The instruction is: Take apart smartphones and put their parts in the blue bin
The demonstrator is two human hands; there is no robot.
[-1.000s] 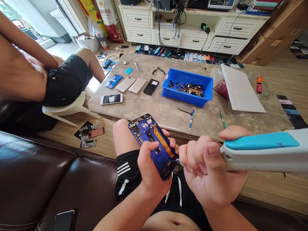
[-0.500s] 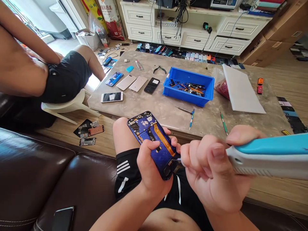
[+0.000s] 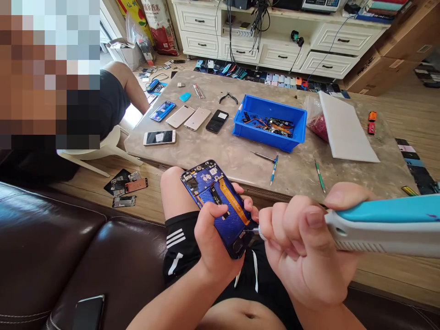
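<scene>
My left hand [image 3: 215, 243] grips an opened blue smartphone [image 3: 220, 206] from below, its thumb lying across the back. The phone's back cover is off, exposing a blue inner panel and an orange flex cable [image 3: 233, 204]. My right hand [image 3: 295, 243] is closed around a chunky white-and-blue screwdriver [image 3: 385, 227], close to the camera. Its thin metal shaft [image 3: 252, 232] reaches the phone's lower end. The fingers of my right hand hide most of the shaft, and I cannot see the exact tip.
Beyond my hands stands a stone-topped table [image 3: 220, 158] holding several phones, pliers [image 3: 228, 98] and a blue bin of parts [image 3: 270, 123]. A seated person [image 3: 106, 98] is at the left. Phone parts [image 3: 125, 188] lie on the floor. I sit on a dark leather sofa [image 3: 51, 247].
The view has shifted slightly. My hands keep the same hold on the phone and screwdriver, and the shaft remains at the phone's lower end.
</scene>
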